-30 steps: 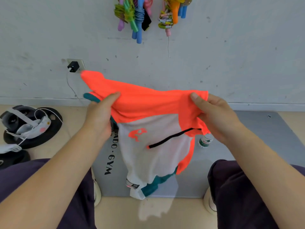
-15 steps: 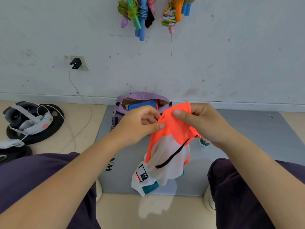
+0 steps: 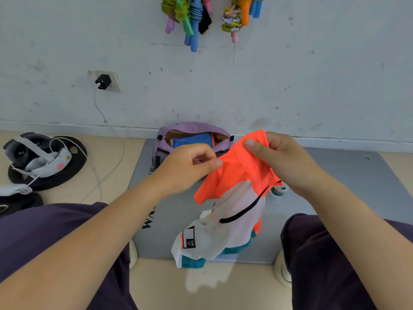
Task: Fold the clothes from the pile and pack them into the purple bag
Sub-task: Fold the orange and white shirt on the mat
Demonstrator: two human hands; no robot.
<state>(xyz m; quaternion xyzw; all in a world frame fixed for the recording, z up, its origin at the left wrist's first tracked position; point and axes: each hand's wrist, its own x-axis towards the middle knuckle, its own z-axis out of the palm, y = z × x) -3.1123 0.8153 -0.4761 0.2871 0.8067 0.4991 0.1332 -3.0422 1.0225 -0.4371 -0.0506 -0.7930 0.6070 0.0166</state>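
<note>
An orange, white and teal shirt (image 3: 232,211) hangs in the air in front of me, folded in half lengthwise. My right hand (image 3: 281,162) grips its orange top edge with the thumb on the front. My left hand (image 3: 190,164) pinches the same orange edge just to the left. The shirt's lower hem dangles over the front edge of the grey mat (image 3: 348,175). Behind my hands, the purple bag (image 3: 192,127) sits open against the wall, with a folded blue garment (image 3: 192,139) inside it.
A small water bottle (image 3: 278,191) stands on the mat under my right wrist. A headset (image 3: 38,155) with a white cable lies on black discs at the left. Coloured jump ropes (image 3: 194,16) hang on the wall above. My knees frame the mat.
My hands have come together from a wide spread, folding the shirt in half lengthwise. The bag, hidden behind the spread shirt a second ago, now shows.
</note>
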